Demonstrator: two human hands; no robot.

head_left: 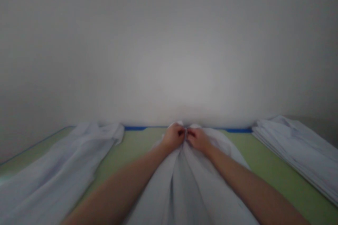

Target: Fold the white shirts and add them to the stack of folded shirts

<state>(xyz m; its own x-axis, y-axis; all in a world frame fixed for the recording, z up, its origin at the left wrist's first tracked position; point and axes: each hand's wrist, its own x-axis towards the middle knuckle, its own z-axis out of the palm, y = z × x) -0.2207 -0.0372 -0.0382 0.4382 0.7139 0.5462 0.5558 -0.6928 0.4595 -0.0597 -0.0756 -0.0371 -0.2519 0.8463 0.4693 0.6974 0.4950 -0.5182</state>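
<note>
A white cloth garment stretches from the bottom of the head view up to the far edge of the table, its folds drawn together at the top. My left hand pinches the gathered fabric from the left. Close beside it, almost touching, my right hand grips the same spot from the right. Both sets of fingers are closed around a small part at the top of the garment; what exactly lies between them is too blurred to tell. Both forearms rest over or just above the cloth.
The table top is green with a blue far edge, against a grey-white wall. On the left lies a loose, rumpled white garment. At the right is a stack of folded white garments.
</note>
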